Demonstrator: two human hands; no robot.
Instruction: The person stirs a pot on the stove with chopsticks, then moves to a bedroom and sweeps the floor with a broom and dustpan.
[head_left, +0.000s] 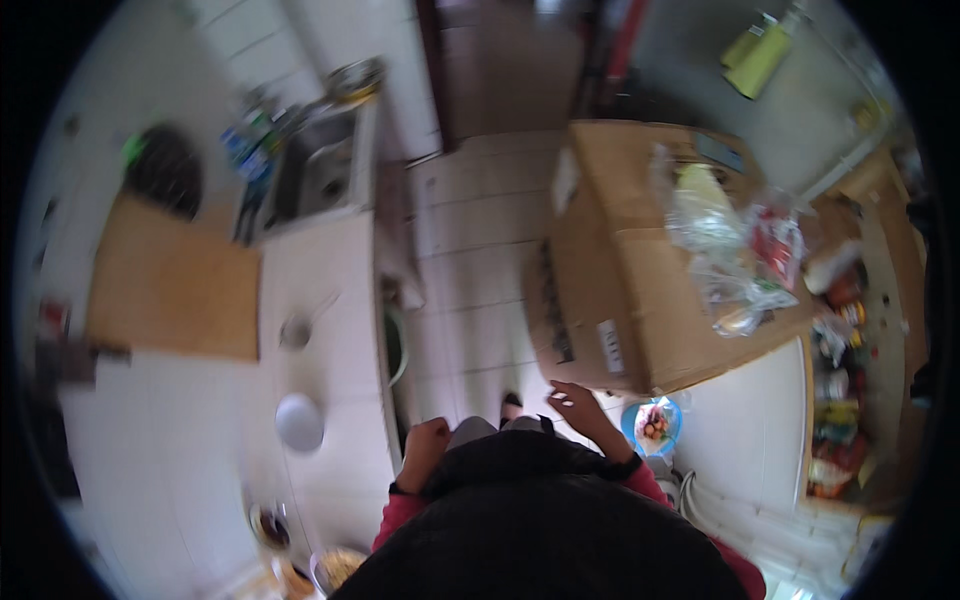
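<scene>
My left hand (427, 447) hangs beside the edge of the white counter (335, 360), its fingers curled in, with nothing seen in it. On the other side my right hand (582, 408) has its fingers loosely apart and holds nothing. It is just below the near corner of a large cardboard box (590, 270); whether it touches the box I cannot tell. Clear plastic bags, one with something pale yellow (703, 200) and one with something red (775, 240), lie on the box top. The picture is somewhat blurred.
On the left counter are a white round bowl (300, 422), a ladle (296, 331), a wooden board (175, 285) and a steel sink (320, 165). A blue basin (652, 425) sits below the box. Shelves (840, 400) of packets line the right. Tiled floor (470, 250) runs between.
</scene>
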